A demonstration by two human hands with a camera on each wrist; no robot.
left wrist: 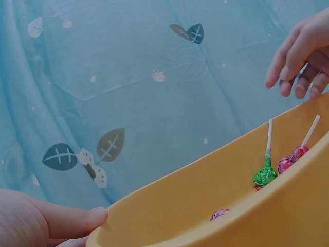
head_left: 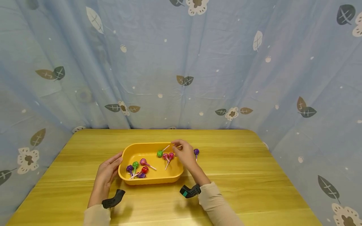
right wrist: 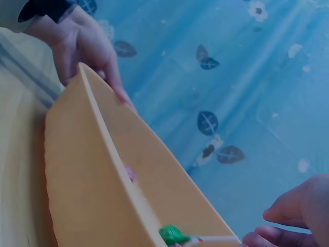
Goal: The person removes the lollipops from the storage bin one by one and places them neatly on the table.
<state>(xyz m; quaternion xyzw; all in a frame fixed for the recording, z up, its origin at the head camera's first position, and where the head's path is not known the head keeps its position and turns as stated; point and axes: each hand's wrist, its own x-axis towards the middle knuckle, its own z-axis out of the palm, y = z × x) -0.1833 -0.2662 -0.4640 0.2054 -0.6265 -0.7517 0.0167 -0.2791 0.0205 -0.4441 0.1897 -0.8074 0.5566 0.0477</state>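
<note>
A yellow plastic basket [head_left: 152,181] stands on the table with several wrapped lollipops inside. My left hand [head_left: 106,172] holds its left end, the thumb [left wrist: 95,218] at the rim and the other fingers partly hidden. Over the basket's right end hovers my right hand [head_left: 184,155], its fingers loosely bent with nothing visible in them. Nearest to it are a green lollipop [head_left: 159,153], stick pointing up, and two pink lollipops [head_left: 171,155]. Toward the left lie a pink lollipop [head_left: 143,161], a green lollipop [head_left: 135,164], a red lollipop [head_left: 145,169] and purple lollipops [head_left: 129,168].
One purple lollipop [head_left: 196,151] lies on the wooden table [head_left: 240,175], just right of the basket and beyond my right wrist. A blue patterned curtain [head_left: 158,62] hangs behind the table and along its sides.
</note>
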